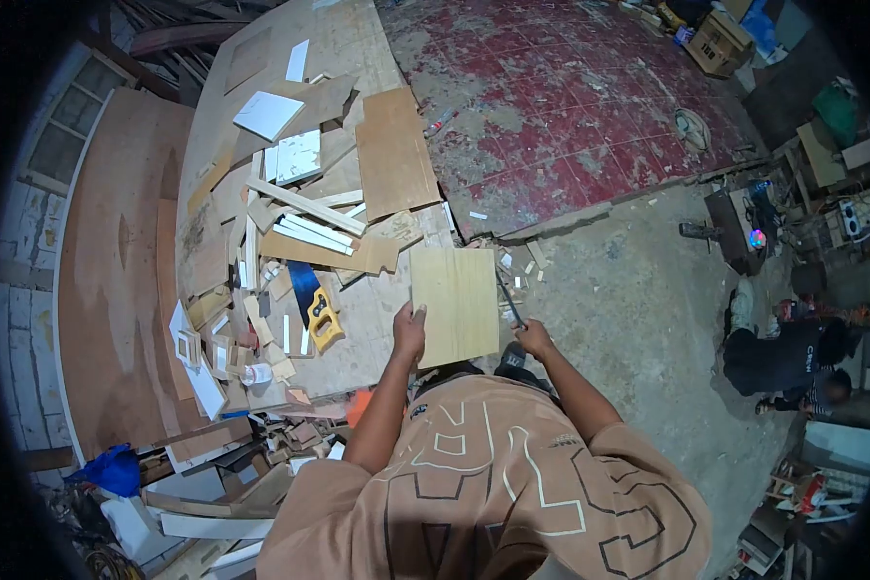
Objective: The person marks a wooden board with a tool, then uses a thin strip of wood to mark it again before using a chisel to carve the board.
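Note:
A light, square wooden board (455, 305) lies at the right edge of the workbench, partly over it. My left hand (410, 333) grips its left edge, thumb on top and fingers out of sight beneath. At the opposite side, my right hand (533, 340) is closed around the near end of a long, thin dark tool (508, 298), shaped like a file. Its shaft runs up alongside the board's right edge. A handsaw (315, 307) with a yellow handle and blue blade rests on the bench, left of my left hand.
White and brown wood offcuts (314, 205) crowd the workbench (362, 324), with a brown panel (393, 153) among them. A raised red floor (570, 97) lies beyond. Offcuts are heaped below the bench at left. A person in dark clothes (778, 362) is low down at far right.

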### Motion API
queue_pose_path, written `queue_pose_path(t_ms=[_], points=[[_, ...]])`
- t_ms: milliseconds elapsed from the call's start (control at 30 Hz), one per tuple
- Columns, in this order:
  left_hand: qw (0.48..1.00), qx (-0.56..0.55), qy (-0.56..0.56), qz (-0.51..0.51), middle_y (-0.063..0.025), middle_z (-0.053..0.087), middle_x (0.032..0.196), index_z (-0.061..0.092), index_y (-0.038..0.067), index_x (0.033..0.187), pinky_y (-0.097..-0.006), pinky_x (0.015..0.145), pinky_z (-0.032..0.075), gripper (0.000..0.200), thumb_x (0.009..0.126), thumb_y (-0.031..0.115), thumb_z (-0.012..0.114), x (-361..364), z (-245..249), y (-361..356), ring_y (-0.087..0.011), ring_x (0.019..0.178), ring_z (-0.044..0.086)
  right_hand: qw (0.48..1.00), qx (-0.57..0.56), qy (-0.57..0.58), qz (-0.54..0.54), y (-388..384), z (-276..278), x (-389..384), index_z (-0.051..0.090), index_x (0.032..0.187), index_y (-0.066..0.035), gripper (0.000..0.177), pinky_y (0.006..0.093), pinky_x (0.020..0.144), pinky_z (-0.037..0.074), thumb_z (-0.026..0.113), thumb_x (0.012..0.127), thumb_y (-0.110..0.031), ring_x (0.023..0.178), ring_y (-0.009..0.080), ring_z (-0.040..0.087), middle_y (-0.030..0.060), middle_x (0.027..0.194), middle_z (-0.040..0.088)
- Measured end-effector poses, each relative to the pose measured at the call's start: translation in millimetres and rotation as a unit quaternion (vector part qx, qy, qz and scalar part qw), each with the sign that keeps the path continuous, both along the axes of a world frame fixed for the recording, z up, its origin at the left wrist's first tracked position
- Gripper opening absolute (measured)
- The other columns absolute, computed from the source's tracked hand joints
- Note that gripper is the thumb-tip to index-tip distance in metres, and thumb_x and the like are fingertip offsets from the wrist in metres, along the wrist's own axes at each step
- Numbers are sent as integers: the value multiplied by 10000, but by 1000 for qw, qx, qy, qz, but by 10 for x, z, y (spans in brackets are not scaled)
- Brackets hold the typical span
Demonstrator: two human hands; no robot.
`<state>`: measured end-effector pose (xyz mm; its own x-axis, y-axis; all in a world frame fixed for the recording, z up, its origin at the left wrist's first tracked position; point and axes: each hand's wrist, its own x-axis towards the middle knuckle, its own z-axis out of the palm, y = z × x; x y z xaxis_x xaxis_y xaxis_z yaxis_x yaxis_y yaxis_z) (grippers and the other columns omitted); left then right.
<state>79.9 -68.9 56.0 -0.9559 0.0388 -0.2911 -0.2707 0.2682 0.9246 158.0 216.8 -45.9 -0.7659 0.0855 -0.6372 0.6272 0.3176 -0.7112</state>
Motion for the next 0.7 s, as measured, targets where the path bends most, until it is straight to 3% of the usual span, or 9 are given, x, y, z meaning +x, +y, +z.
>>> queue_pose_path(t_ms=[67,200,267,300,400,433,600,667,700], points=[[997,-9,-47,52,-118,685,944,597,-43,1103,-318,730,499,260,950,153,523,42,-65,14,-176,799,642,983,145,102,39,100,-128,31,588,1073,-20,253,423,718,502,553,831,-86,806,365,639,186,825,637],[996,-26,-26,85,-140,682,930,610,-55,1052,-329,762,486,223,943,121,527,79,110,266,-180,835,628,986,129,107,11,68,268,-5,516,1199,-22,346,467,817,485,482,859,-75,935,417,622,250,977,640],[994,-23,-29,101,-142,682,933,609,-57,1067,-334,764,487,231,942,118,525,70,191,442,-185,834,629,968,188,140,84,-13,55,108,435,1258,0,390,512,854,462,450,877,-83,978,444,606,282,1048,621],[993,-19,-34,110,-144,682,936,607,-59,1082,-339,766,487,239,942,115,522,61,239,538,-190,833,630,963,167,66,202,-33,223,138,365,1290,-28,414,563,827,461,402,885,-101,965,496,593,329,1026,602],[989,-33,-55,133,-151,683,945,600,-58,1112,-340,770,485,259,942,120,521,40,364,744,-201,824,634,962,163,58,211,-64,314,167,382,1239,-23,359,567,825,460,407,890,-101,958,496,595,342,1008,600],[989,-33,-53,136,-151,683,945,600,-58,1112,-340,770,485,259,942,120,521,8,348,772,-201,824,634,980,146,4,134,-74,621,98,397,1182,14,302,562,837,457,383,905,-105,967,498,592,348,1004,601],[993,16,40,109,-121,678,912,607,-39,1087,-330,733,480,250,939,148,536,6,341,918,-169,808,618,965,180,54,181,149,434,104,407,1156,61,296,557,845,455,344,930,-121,973,502,588,346,1028,597],[993,-22,23,112,-124,680,910,605,-49,1083,-327,732,481,254,938,148,535,5,164,834,-169,800,622,957,184,64,215,202,428,24,417,1148,69,299,554,848,456,335,937,-126,980,500,587,345,1053,593],[991,-58,3,117,-127,682,908,603,-58,1079,-324,732,483,260,937,148,534,-1,99,803,-169,793,625,973,190,45,125,196,486,-9,432,1143,65,295,552,848,457,337,936,-121,985,494,587,342,1059,591]])
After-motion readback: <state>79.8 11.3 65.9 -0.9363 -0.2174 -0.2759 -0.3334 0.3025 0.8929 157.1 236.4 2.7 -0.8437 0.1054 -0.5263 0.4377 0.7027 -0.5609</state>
